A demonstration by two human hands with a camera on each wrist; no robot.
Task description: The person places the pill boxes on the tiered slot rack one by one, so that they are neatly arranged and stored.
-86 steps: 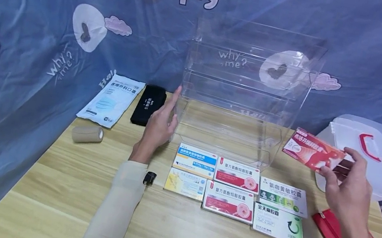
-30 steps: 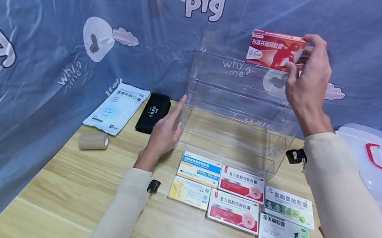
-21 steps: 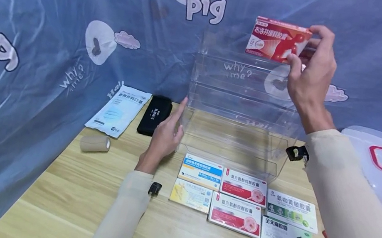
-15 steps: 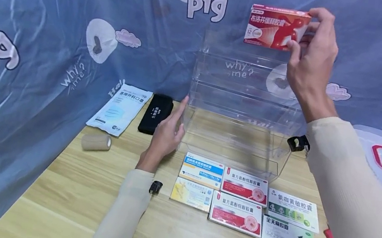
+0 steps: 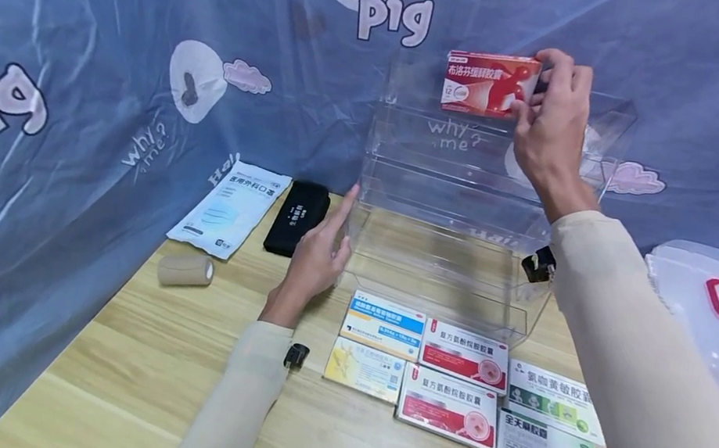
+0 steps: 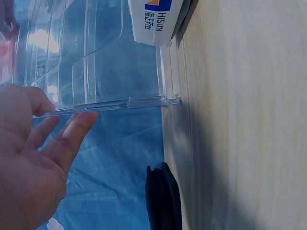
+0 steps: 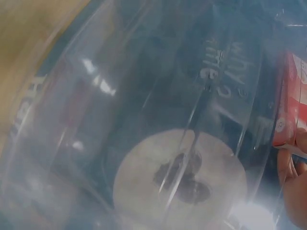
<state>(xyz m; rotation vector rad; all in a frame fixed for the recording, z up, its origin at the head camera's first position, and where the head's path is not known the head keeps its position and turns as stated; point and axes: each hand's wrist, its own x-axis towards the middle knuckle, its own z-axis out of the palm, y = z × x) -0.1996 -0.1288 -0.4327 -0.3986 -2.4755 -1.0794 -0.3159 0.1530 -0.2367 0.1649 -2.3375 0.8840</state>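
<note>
While the left hand [image 5: 318, 257] pinches the clear rack [image 5: 455, 208], the right hand [image 5: 555, 122], fingers gripping the red box [image 5: 479, 84] by one end, should carry it level.

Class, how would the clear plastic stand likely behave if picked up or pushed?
The clear plastic stand is probably stiff: its thin side wall stands upright. It may be light for its size, being made of thin, see-through panels. Pushed near the top, it might tip, since it stands tall.
</note>
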